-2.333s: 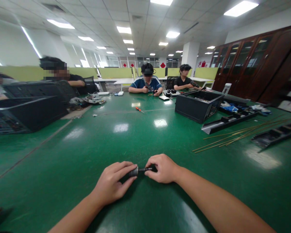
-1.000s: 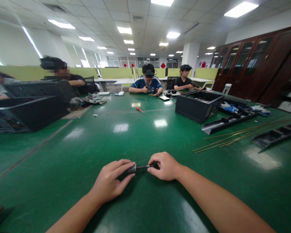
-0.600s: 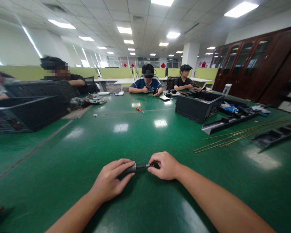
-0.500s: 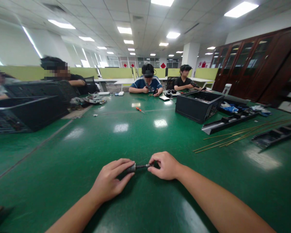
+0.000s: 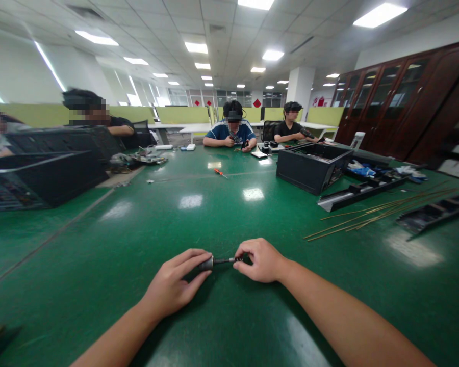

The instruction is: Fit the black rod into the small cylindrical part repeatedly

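In the head view, my left hand [image 5: 179, 283] is closed around a grey metal cylinder [image 5: 207, 263], lying sideways low over the green table. A thin dark rod [image 5: 224, 261] sticks out of the cylinder's right end. My right hand [image 5: 260, 261] pinches the far end of that rod between thumb and fingertips, at a small dark coiled piece [image 5: 238, 259] that looks like a spring. Fingers cover part of the cylinder and of the coiled end. Only a short stretch of rod shows between the two hands.
An orange-handled screwdriver [image 5: 220, 173] lies ahead on the green table [image 5: 168, 214]. Thin brass-coloured rods [image 5: 352, 224] and dark metal rails [image 5: 361, 189] lie to the right, near a black computer case [image 5: 304, 171]. More black cases [image 5: 34, 181] stand left. Several people sit around the table.
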### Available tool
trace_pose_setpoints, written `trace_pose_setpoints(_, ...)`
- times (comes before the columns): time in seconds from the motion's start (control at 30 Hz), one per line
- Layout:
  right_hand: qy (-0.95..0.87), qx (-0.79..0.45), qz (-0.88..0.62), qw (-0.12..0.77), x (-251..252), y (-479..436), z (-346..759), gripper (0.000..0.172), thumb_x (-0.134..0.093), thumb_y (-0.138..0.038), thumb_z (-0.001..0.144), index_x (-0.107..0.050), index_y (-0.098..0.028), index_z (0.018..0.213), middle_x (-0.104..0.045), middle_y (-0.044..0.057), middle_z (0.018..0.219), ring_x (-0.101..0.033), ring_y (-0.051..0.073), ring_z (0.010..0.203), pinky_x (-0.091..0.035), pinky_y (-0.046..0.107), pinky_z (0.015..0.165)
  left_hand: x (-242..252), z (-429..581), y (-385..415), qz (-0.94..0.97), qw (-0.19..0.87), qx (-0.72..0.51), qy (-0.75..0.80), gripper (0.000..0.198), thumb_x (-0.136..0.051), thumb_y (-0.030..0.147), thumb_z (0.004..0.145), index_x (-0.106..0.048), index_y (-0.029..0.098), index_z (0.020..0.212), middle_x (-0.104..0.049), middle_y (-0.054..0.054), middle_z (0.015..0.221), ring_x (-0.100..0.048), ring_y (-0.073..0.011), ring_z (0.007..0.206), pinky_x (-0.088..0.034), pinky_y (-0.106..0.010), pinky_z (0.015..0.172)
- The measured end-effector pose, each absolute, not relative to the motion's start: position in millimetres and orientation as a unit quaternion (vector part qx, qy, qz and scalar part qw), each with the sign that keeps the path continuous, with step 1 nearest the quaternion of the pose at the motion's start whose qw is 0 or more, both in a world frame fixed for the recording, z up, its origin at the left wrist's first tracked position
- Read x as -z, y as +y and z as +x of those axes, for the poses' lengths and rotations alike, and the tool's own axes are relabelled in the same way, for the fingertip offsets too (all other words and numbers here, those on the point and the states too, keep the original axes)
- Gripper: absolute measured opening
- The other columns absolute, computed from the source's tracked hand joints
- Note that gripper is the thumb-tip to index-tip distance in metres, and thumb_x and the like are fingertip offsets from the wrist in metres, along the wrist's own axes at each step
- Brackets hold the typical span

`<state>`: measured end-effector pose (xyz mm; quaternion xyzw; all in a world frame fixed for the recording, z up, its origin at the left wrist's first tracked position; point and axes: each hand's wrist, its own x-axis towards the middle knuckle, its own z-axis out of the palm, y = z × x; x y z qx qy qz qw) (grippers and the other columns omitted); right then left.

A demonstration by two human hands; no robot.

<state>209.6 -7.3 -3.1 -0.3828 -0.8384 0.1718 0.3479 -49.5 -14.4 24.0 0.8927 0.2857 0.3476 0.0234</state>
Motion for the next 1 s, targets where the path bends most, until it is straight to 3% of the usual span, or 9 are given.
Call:
trace_pose_setpoints(0.47, -0.835, -0.178, -0.389, 0.346, 6.0, -5.4, 208.9, 0.011, -0.069, -0.028, 0.079, -0.07, -0.02, 0.086, -0.071, 0.002, 0.08, -0.064, 0.016, 0.073, -0.045, 0.025, 0.069, -22.2, -54.9, -11.6, 0.893, 0.004, -0.345, 0.29, 0.03, -0.063, 0.021, 0.086, -0.067, 0.022, 0.116, -0.072, -0.009, 0.105, -0.071, -0.0181, 0.092, -0.06, -0.027, 0.081)
trace_pose_setpoints(0.67, -0.834, -0.185, -0.381, 0.354, 6.9, -4.9, 209.4, 0.01, -0.068, -0.027, 0.08, -0.07, -0.02, 0.086, -0.073, 0.002, 0.083, -0.066, 0.016, 0.077, -0.046, 0.025, 0.072, -23.9, -73.0, 6.1, 0.837, -0.076, -0.365, 0.401, 0.039, -0.064, 0.035, 0.086, -0.062, 0.02, 0.123, -0.069, -0.007, 0.106, -0.069, -0.0197, 0.092, -0.058, -0.031, 0.083)
trace_pose_setpoints(0.77, -0.834, -0.188, -0.376, 0.358, 6.4, -5.1, 209.5, 0.009, -0.068, -0.027, 0.079, -0.07, -0.02, 0.085, -0.073, 0.002, 0.083, -0.066, 0.016, 0.077, -0.046, 0.025, 0.073, -28.9, -98.9, 20.9, 0.774, -0.157, -0.38, 0.481, 0.035, -0.062, 0.04, 0.087, -0.064, 0.02, 0.116, -0.069, -0.005, 0.1, -0.07, -0.0186, 0.083, -0.058, -0.028, 0.074)
trace_pose_setpoints(0.9, -0.834, -0.19, -0.376, 0.357, 4.8, -5.8, 210.0, 0.01, -0.069, -0.028, 0.079, -0.07, -0.02, 0.085, -0.072, 0.002, 0.082, -0.066, 0.015, 0.076, -0.047, 0.025, 0.071, -34.2, -161.8, 41.4, 0.698, -0.247, -0.359, 0.568, 0.027, -0.07, 0.045, 0.078, -0.07, 0.021, 0.09, -0.07, 0.004, 0.077, -0.066, -0.0136, 0.063, -0.049, -0.019, 0.051)
trace_pose_setpoints(1.0, -0.837, -0.19, -0.375, 0.35, 4.7, -6.3, 210.1, 0.011, -0.069, -0.029, 0.079, -0.07, -0.02, 0.084, -0.073, 0.002, 0.083, -0.066, 0.016, 0.077, -0.047, 0.025, 0.072, -36.5, -208.5, 53.4, 0.609, -0.168, -0.326, 0.703, 0.024, -0.076, 0.04, 0.066, -0.072, 0.019, 0.077, -0.059, 0.008, 0.048, -0.052, -0.0102, 0.039, -0.035, -0.015, 0.037)
